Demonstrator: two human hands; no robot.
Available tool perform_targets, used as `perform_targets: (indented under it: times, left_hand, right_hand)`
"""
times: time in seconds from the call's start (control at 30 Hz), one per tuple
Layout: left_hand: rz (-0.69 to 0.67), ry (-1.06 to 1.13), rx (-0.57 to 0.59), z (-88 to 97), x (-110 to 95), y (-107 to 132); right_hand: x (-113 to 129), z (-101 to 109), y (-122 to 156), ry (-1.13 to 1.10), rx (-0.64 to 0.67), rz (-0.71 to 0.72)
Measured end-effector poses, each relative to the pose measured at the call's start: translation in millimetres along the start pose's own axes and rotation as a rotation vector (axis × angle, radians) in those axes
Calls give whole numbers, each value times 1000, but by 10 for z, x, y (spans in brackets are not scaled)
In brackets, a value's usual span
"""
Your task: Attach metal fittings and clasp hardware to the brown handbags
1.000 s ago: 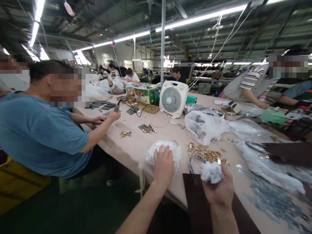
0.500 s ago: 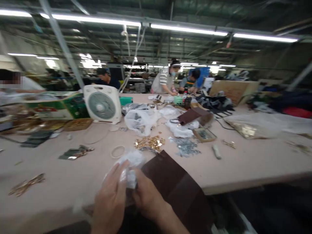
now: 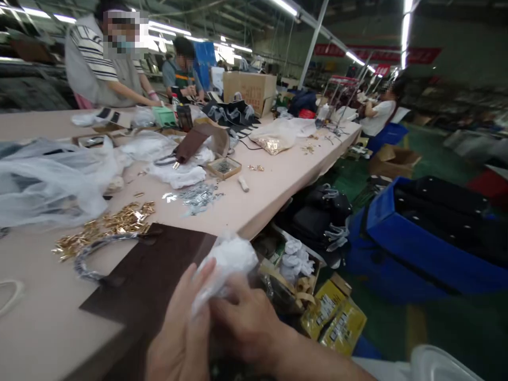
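A crumpled white plastic wrap [image 3: 236, 257] is bunched between my two hands near the table's front edge. My left hand [image 3: 184, 328] presses against its left side, fingers pointing up. On the other side, my right hand [image 3: 252, 317] has its fingers curled into the wrap's lower part, blurred by motion. Whether anything is inside the wrap is hidden. Just left of my hands lies a dark brown bag panel [image 3: 145, 272], with a plastic-wrapped handle [image 3: 89, 256] at its far left side.
Gold metal pieces [image 3: 115, 225] and silver metal pieces [image 3: 200, 198] lie in piles behind the panel. A small box [image 3: 224, 168] and plastic bags [image 3: 51, 177] are farther back. Blue bins [image 3: 381, 227] and yellow packages [image 3: 337, 315] are right of the table. Co-workers stand beyond.
The view has swung right, bringing the floor and blue bins into sight. The brown panel now lies left of my hands instead of right. Both hands still hold the white wrap.
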State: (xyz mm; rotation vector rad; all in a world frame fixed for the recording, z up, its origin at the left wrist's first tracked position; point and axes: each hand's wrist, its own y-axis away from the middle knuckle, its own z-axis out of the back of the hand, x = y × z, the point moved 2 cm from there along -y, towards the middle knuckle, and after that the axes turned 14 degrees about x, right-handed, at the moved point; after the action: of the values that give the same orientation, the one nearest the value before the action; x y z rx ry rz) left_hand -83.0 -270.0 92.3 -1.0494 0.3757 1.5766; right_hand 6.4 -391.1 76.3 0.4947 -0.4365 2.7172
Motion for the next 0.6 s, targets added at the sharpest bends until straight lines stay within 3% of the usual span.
perform_targets:
  times: [0.13,0.23,0.3,0.43,0.5,0.6]
  left_hand:
    - [-123,33,165,-626,-294,25]
    - [-158,155,368,-1033,-279,63]
    - [-25,310,460,-1231,-173,37]
    - [355,559,446,-1396,148,-117]
    - [482,639,439,-1409,302,-190]
    - [615,766,422,-1468,444,-231]
  right_hand:
    - [-248,-185,463,6,140,-319]
    - [-407,-296,696,-63,168,-440]
    - [-547,-275,760,-107,211,-485]
    - [-836,-107,909,-238,301,-446]
    - [-926,-44,1085,-318,213,-368]
    - [-1033,-63,1378,-260,-52,-385]
